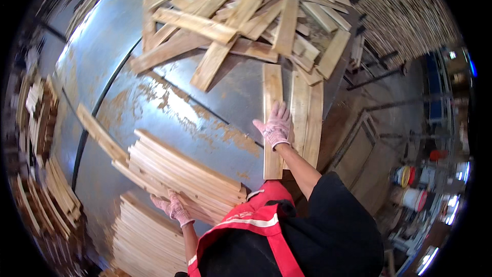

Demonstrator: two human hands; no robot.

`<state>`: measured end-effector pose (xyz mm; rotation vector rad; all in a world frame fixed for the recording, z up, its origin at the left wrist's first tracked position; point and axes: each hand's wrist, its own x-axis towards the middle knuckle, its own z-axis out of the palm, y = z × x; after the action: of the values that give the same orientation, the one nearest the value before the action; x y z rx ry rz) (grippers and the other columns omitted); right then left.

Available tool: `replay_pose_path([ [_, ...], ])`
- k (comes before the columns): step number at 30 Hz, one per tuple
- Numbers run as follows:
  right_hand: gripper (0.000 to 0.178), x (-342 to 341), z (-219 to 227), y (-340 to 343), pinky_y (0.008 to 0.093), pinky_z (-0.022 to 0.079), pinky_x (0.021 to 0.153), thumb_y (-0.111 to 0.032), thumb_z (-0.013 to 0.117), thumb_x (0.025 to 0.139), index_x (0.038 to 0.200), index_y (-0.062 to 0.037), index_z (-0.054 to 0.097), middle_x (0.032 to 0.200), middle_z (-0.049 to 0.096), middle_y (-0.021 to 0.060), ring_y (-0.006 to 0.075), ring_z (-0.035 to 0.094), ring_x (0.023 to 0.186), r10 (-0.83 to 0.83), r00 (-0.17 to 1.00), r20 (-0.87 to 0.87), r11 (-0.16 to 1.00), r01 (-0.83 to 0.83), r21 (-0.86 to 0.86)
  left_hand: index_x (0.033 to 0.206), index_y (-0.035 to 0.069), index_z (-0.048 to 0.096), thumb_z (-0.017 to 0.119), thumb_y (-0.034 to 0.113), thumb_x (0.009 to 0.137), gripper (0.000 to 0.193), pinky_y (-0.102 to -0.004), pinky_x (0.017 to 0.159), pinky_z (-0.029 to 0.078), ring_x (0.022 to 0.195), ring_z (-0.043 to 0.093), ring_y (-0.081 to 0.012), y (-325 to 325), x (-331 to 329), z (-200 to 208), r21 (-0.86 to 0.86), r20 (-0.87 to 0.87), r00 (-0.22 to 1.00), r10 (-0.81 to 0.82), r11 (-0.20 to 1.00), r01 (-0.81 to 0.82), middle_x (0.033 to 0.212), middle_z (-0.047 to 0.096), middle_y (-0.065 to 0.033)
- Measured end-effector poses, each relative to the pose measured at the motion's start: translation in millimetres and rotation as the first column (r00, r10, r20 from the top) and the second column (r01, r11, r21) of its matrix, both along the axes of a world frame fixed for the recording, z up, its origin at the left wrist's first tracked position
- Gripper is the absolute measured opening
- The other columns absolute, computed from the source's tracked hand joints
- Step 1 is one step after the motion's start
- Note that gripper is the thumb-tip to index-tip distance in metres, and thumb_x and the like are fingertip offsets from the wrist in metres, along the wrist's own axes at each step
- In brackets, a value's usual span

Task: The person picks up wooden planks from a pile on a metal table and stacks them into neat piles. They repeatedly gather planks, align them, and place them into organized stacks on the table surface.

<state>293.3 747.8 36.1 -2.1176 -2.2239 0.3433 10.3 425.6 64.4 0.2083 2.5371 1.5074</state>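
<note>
Where metal table [102, 36] ends at far L, slat piles [38, 102] stand beyond. On table, L to R: 1 slat [102, 134], angled, end by upper stack; lower stack [146, 236], pale, rows tidy; L hand [171, 206], pink glove, fingers spread, at near edge of upper stack [184, 166]; heap [245, 13], jumbled planks, far side; board [273, 159], lengthwise, w/ R hand [277, 123] flat atop, same glove, thumb out; 2 boards [313, 118], just R of it. Far R, off table: buckets [410, 197].
</note>
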Motion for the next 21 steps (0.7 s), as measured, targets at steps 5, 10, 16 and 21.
replay_pose_path([
  [5,0.106,5.3,6.8,-15.4,0.0455,0.030,0.121,-0.051,0.074,0.081,0.158,0.0024,0.024,0.160,0.034,0.0269,0.0420,0.034,0.147,-0.237,0.971,-0.022,0.951,0.228,-0.210,0.161,0.003,0.026,0.064,-0.004,0.095,0.076,-0.0402,0.123,0.030,0.149,0.036,-0.0274,129.4,21.1,33.6,0.369,0.227,0.770,-0.596,0.784,0.499,0.161,0.036,-0.0187],
  [10,0.062,-19.1,28.6,-65.5,0.0371,0.044,0.110,-0.037,0.067,0.097,0.144,-0.0005,0.052,0.137,0.062,0.0234,0.0322,0.058,0.130,-0.222,0.348,-0.911,0.968,-0.031,-0.247,0.164,0.022,0.007,0.070,0.025,0.096,0.092,-0.0389,0.098,0.054,0.124,0.056,-0.0281,215.6,114.1,7.4,0.615,0.652,-0.082,-0.754,0.463,0.639,0.141,0.050,-0.0152],
  [16,0.063,159.9,1.8,-47.0,0.0459,0.041,0.112,-0.046,0.069,0.091,0.133,0.0004,0.058,0.139,0.056,0.0280,0.0438,0.051,0.130,-0.303,0.949,-0.086,0.883,0.313,0.350,0.153,0.020,0.027,0.067,0.011,0.092,0.073,-0.0384,0.083,0.059,0.092,0.062,-0.0177,235.7,164.5,47.5,0.653,0.731,-0.146,-0.666,0.622,0.433,0.111,0.053,-0.0057],
  [21,0.058,260.6,-26.0,-87.9,0.0401,0.049,0.088,-0.052,0.069,0.090,0.106,0.0037,0.072,0.099,0.072,0.0146,0.0264,0.065,0.096,-0.679,0.488,-0.548,0.734,0.469,-0.492,0.164,0.016,0.005,0.070,0.005,0.089,0.099,-0.0382,0.084,0.059,0.090,0.064,-0.0218,261.3,203.0,-15.8,0.678,0.701,-0.114,-0.704,0.609,0.410,0.118,0.056,-0.0111],
])
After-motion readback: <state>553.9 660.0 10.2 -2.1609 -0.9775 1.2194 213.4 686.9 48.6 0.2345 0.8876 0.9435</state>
